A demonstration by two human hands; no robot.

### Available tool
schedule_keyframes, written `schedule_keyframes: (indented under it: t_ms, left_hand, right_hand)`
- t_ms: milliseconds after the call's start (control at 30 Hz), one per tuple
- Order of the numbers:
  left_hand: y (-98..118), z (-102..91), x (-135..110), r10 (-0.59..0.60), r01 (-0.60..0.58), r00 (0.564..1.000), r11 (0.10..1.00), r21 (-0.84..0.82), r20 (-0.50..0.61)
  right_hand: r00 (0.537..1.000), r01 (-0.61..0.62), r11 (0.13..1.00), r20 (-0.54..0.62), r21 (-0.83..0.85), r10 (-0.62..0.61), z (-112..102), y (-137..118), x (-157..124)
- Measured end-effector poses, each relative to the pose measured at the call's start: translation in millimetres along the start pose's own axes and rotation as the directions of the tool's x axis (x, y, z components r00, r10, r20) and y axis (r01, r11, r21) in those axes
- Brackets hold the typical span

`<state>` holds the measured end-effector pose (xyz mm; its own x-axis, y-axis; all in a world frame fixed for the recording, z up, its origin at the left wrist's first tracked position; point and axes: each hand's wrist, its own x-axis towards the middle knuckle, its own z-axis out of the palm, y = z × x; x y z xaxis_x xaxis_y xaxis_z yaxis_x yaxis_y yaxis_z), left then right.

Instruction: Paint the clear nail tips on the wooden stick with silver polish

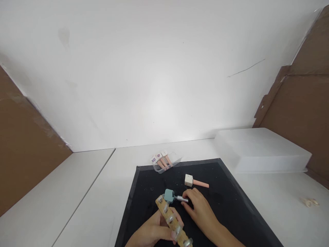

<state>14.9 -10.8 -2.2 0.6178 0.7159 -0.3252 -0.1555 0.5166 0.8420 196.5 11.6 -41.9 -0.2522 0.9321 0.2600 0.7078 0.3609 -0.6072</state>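
Note:
My left hand (154, 231) is closed around a long wooden strip (172, 221) that carries several clear fittings and slants up to the left over a black mat (144, 185). A teal block (169, 195) sits at the strip's upper end, with a small metal piece (182, 198) sticking out to its right. My right hand (199, 209) pinches that metal piece with its fingertips. Further back on the mat lies a small mallet (194, 181) with a cream head and a pink handle.
A clear tray (166, 161) with three pink-handled mallets stands at the mat's far edge. A white lidded box (259, 149) sits at the right, and small pale rings (311, 202) lie near the right edge. Brown cardboard flanks both sides, with a white wall behind.

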Motion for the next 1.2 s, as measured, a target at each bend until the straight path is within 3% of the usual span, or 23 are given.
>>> schedule_keyframes:
  t_ms: [267,700,900,1200]
  left_hand:
    - [-4,-2.9,1,0.020,-0.019,1.000,1.000,0.011,-0.019]
    - [-3,-4.1,2,0.046,-0.046,0.998,0.999,0.003,-0.037]
    - [-4,-7.3,0,0.049,-0.048,0.998,0.999,0.015,-0.047]
    - [-3,-5.8,0,0.035,-0.033,0.998,0.999,0.043,-0.048]
  right_hand:
    - [0.994,0.105,0.990,-0.006,-0.090,-0.106,2,-2,2]
    - [0.989,0.145,0.989,-0.044,0.041,-0.143,-17,3,8]
    - [0.989,0.123,0.983,-0.093,0.137,-0.111,-29,-3,10]
    - [0.990,-0.008,0.944,-0.130,0.331,0.054,-38,-8,9]
